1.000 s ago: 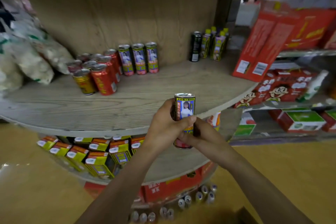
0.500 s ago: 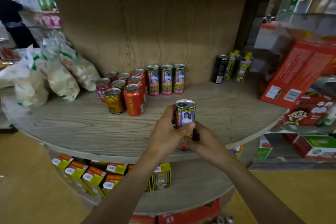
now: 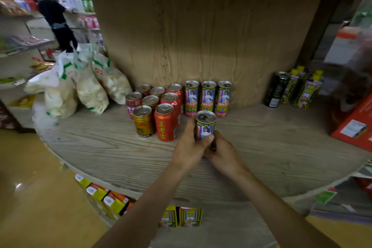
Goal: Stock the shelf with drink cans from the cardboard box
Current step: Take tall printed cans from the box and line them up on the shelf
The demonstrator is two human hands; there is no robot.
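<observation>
From the left, I see white snack bags [image 3: 80, 86] slumped at the far edge of the round wooden shelf [image 3: 100, 147]. Next to them stands a cluster of red and gold cans [image 3: 159, 110], packed so they touch each other. Just right of that cluster is a row of three yellow-labelled cans [image 3: 208, 97] against the back panel, upright and side by side.

The can [image 3: 205, 127] I am carrying matches that row. It is upright, in front of the row's middle and above the shelf board; I cannot tell whether its base has touched down, since my hands cover it. My left hand [image 3: 189, 147] wraps the can's left side with the thumb across the printed label. My right hand [image 3: 223, 155] is closed on the lower part from the right.

I judge this a full, sealed can: rigid wall, some weight, tab intact. The printed metal is smooth and could slip, so a grip around the middle of the body is best, not at the rim. It is tall and narrow, so it would tip easily if set down crooked, and a bump could knock the neighbours over.

Further right stand a dark can [image 3: 276, 88] and yellow cartons [image 3: 304, 88], well apart from my hands.
</observation>
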